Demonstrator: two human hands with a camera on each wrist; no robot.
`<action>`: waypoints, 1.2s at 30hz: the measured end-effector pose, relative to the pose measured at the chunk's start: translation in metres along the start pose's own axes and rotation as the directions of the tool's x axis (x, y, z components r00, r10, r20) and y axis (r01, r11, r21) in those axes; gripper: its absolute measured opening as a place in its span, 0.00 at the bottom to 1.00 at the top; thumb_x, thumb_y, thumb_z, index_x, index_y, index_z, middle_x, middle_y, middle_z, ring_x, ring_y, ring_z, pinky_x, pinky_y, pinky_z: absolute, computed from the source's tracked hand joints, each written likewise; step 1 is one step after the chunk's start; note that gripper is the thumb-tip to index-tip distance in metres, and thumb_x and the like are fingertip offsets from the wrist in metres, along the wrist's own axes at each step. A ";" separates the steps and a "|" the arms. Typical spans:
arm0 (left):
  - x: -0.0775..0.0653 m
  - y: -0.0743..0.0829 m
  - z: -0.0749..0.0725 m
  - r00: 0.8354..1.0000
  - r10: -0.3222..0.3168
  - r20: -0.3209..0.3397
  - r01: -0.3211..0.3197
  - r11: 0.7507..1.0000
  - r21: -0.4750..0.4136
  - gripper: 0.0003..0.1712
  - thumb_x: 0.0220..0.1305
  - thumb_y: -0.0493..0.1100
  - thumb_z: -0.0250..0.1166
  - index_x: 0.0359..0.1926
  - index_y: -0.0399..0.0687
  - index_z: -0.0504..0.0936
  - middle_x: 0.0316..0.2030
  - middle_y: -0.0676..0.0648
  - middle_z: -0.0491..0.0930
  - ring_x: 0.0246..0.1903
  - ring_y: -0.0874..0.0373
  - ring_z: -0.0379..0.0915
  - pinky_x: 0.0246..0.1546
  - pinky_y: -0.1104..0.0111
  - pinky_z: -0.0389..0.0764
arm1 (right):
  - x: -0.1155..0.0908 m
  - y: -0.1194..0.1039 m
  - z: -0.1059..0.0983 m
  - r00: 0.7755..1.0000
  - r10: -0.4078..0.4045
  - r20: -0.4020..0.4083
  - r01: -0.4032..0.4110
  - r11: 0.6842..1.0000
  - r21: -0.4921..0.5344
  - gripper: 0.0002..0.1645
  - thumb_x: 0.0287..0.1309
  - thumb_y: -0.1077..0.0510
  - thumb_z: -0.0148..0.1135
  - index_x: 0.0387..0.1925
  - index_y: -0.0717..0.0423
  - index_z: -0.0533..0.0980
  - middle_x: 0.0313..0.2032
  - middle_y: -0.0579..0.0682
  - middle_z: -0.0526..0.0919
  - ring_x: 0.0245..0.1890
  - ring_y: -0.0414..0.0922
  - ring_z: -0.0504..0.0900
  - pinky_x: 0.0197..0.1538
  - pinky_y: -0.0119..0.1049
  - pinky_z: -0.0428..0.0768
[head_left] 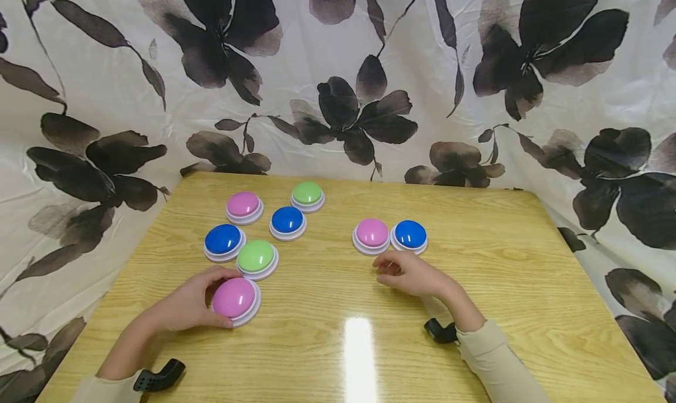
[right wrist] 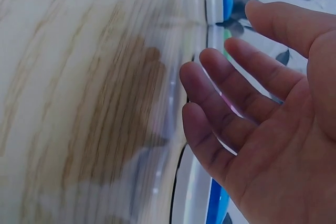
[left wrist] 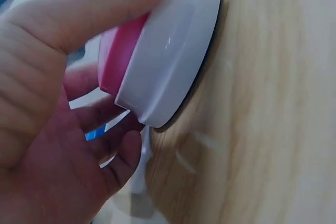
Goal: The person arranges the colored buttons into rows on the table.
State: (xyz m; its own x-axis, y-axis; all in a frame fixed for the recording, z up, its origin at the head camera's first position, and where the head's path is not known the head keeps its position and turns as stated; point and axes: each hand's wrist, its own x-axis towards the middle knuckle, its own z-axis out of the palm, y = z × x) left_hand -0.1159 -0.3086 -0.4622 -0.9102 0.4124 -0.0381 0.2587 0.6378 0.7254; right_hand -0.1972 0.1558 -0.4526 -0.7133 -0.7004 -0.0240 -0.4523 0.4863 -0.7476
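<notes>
My left hand (head_left: 187,302) grips a pink push button (head_left: 234,298) with a white round base, thumb at the near side and fingers around the far side. In the left wrist view the thumb lies along the white base (left wrist: 168,51), whose dark underside edge is close over the wood. A green push button (head_left: 256,256) sits right behind the gripped one. My right hand (head_left: 414,274) holds nothing, its fingers loosely bent, just in front of a second pink button (head_left: 372,233) and a blue button (head_left: 409,235) standing side by side.
Farther back on the left of the wooden table (head_left: 311,332) stand a blue button (head_left: 222,240), another blue one (head_left: 287,220), a pink one (head_left: 243,205) and a green one (head_left: 307,194). A floral cloth (head_left: 296,57) hangs behind the table's far edge.
</notes>
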 end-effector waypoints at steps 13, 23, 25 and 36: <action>0.005 0.010 0.013 0.997 -0.072 0.001 0.072 0.996 0.062 0.54 0.32 0.62 0.82 0.62 0.53 0.70 0.57 0.52 0.72 0.56 0.53 0.68 0.57 0.51 0.71 | 0.000 -0.003 0.002 1.000 0.017 0.015 -0.017 1.000 0.003 0.15 0.65 0.58 0.62 0.51 0.59 0.77 0.41 0.44 0.81 0.40 0.42 0.79 0.45 0.36 0.79; 0.018 0.034 0.033 1.000 0.021 -0.022 -0.018 0.992 0.122 0.53 0.32 0.64 0.81 0.60 0.47 0.74 0.54 0.51 0.72 0.53 0.55 0.70 0.54 0.53 0.73 | -0.001 -0.002 0.003 0.999 0.021 0.030 -0.022 1.000 0.022 0.16 0.65 0.57 0.62 0.51 0.59 0.76 0.42 0.46 0.81 0.41 0.43 0.79 0.46 0.36 0.79; 0.022 0.039 0.039 0.999 0.032 -0.032 -0.027 0.989 0.143 0.52 0.32 0.64 0.82 0.59 0.48 0.74 0.53 0.52 0.73 0.52 0.56 0.70 0.54 0.54 0.74 | -0.001 -0.002 0.003 0.999 0.022 0.029 -0.023 0.999 0.023 0.16 0.65 0.57 0.62 0.51 0.59 0.76 0.42 0.46 0.81 0.41 0.44 0.79 0.46 0.36 0.79; 0.049 0.056 0.064 0.997 0.029 -0.069 -0.017 0.985 0.172 0.52 0.31 0.63 0.82 0.58 0.49 0.75 0.48 0.57 0.73 0.48 0.60 0.72 0.51 0.59 0.76 | -0.001 -0.004 -0.004 1.000 0.001 0.029 -0.003 0.999 0.041 0.19 0.59 0.61 0.67 0.51 0.63 0.76 0.42 0.53 0.81 0.39 0.45 0.79 0.45 0.39 0.80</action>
State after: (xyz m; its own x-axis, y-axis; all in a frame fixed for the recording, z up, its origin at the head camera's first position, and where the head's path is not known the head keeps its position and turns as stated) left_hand -0.1256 -0.2109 -0.4669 -0.9223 0.3853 0.0305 0.3260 0.7330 0.5970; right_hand -0.1963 0.1568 -0.4467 -0.6980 -0.7147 -0.0444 -0.4280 0.4662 -0.7743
